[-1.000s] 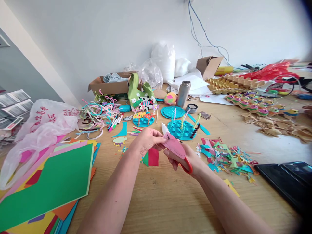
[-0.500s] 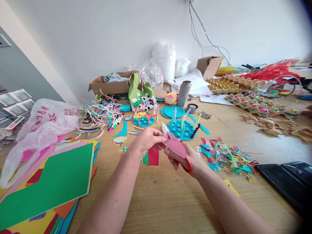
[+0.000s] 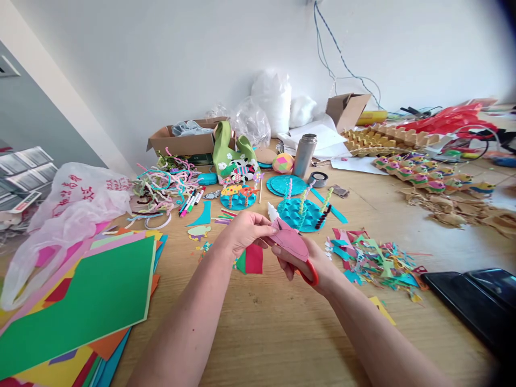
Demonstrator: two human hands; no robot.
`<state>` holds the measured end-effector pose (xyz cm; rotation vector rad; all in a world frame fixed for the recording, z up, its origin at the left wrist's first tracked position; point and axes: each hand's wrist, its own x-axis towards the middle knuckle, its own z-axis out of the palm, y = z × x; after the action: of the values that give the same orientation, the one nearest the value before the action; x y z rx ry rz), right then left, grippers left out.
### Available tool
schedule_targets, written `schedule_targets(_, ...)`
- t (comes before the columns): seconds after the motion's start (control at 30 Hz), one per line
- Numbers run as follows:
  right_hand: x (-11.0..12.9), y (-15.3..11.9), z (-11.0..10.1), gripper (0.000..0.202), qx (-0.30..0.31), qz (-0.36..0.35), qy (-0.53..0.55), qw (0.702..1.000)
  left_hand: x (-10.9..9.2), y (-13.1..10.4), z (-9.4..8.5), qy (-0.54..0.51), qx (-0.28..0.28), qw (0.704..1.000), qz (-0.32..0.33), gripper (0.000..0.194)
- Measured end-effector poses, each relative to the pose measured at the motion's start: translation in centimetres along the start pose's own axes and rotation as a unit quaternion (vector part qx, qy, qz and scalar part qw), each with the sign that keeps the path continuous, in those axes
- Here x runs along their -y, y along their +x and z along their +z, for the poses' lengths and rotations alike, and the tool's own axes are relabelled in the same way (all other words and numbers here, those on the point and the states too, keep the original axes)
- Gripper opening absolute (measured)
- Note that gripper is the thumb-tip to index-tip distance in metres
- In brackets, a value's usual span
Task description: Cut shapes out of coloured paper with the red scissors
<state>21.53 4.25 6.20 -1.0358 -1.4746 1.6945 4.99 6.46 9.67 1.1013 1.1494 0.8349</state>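
Note:
A piece of pink paper (image 3: 291,241) with a curved outline drawn on it is held above the table. My left hand (image 3: 252,228) pinches its left end between thumb and fingers. Behind the paper, my right hand (image 3: 318,266) is closed round a pair of scissors with red-orange handles (image 3: 312,273); the paper hides most of the blades. Red paper (image 3: 255,259) and a bit of green paper lie on the table below my left hand. Just beyond my hands stands a blue paper-loop base (image 3: 300,215) with pipe-cleaner stalks.
Coloured paper sheets (image 3: 80,306) are stacked at the left. Paper scraps (image 3: 382,263) are heaped to the right, near a black phone (image 3: 467,306). Farther back are markers (image 3: 192,201), pipe cleaners (image 3: 161,185), a steel bottle (image 3: 305,156), tape (image 3: 317,179) and painted egg cartons (image 3: 435,172).
Almost nothing differs. Both hands, the pink paper and the scissors stay in nearly the same place, with only a slight shift of the right fingers.

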Motion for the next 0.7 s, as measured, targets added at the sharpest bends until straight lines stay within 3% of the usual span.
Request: schedule_targets(0.7,-0.86,-0.03,-0.25,0.030,-0.012,-0.021,-0.002,1.000,0.05,0.05,0.03,-0.006,0.006,1.000,0.003,0.011)
